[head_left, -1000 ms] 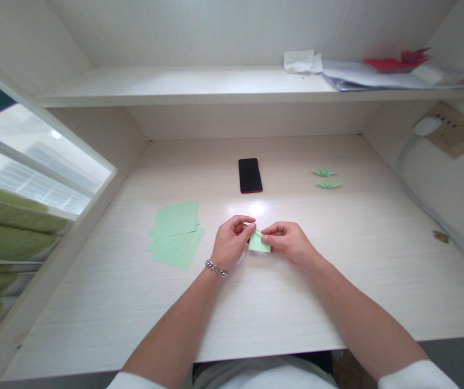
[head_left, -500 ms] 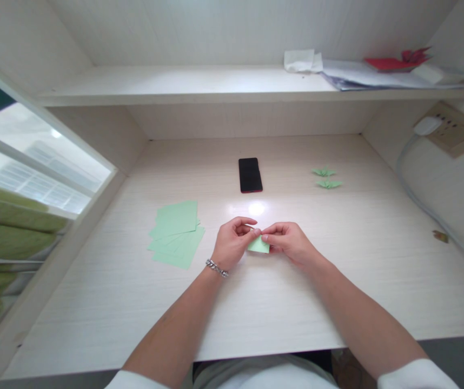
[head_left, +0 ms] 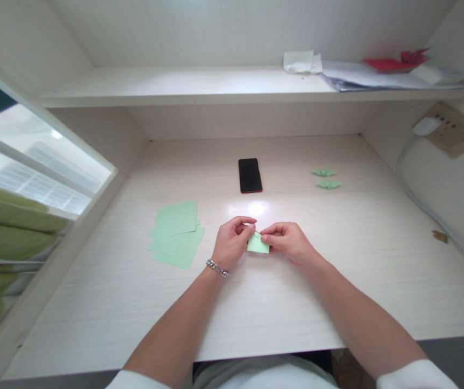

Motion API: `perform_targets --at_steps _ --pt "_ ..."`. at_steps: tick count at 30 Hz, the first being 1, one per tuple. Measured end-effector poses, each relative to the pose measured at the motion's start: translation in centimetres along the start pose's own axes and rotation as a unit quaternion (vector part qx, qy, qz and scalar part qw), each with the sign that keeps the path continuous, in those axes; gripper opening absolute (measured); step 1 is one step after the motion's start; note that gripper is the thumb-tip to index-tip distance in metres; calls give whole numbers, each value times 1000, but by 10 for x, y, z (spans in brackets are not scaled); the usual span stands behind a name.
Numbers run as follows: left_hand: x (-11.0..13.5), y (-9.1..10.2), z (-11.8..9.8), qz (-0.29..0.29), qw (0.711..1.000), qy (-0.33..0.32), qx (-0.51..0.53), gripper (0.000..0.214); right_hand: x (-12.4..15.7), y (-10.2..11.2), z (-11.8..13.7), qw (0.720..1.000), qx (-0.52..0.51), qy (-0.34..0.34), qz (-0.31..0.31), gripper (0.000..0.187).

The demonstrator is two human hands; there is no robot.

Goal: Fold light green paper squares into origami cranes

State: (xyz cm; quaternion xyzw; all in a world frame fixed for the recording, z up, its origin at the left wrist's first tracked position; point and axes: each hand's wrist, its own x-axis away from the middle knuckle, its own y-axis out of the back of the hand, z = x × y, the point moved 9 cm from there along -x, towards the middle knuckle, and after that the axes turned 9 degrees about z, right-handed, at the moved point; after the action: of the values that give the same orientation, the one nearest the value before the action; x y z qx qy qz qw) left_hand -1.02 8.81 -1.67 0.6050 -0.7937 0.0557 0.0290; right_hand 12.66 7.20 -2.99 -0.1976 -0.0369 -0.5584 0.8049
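Note:
A small folded piece of light green paper (head_left: 258,245) is held just above the pale wooden desk (head_left: 256,302), between both hands. My left hand (head_left: 231,244), with a metal bracelet at the wrist, pinches its left edge with curled fingers. My right hand (head_left: 289,242) pinches its right upper edge with thumb and forefinger. To the left lies a loose stack of green paper sheets (head_left: 176,233). Two finished green folded paper figures (head_left: 326,178) rest at the right rear of the desk.
A black phone (head_left: 250,175) lies face up behind my hands. The shelf above (head_left: 175,86) carries white papers (head_left: 362,75) and red paper (head_left: 398,60). A wall socket with a white plug (head_left: 429,126) and cable is on the right. A window frame (head_left: 45,162) borders the left.
Both hands stayed in place. The fingers worked the green piece slightly, which tilted down and came back up.

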Motion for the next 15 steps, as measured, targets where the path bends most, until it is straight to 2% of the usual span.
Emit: perform_targets --at_steps 7,12,15 --pt "-2 -3 4 3 995 29 99 38 1 4 0 1000 -4 6 -22 24" --pt "0 -4 2 31 998 13 51 50 1 5 1 1000 13 13 -23 24" --pt "1 -3 4 27 998 14 55 48 0 4 1 999 26 16 -19 24"
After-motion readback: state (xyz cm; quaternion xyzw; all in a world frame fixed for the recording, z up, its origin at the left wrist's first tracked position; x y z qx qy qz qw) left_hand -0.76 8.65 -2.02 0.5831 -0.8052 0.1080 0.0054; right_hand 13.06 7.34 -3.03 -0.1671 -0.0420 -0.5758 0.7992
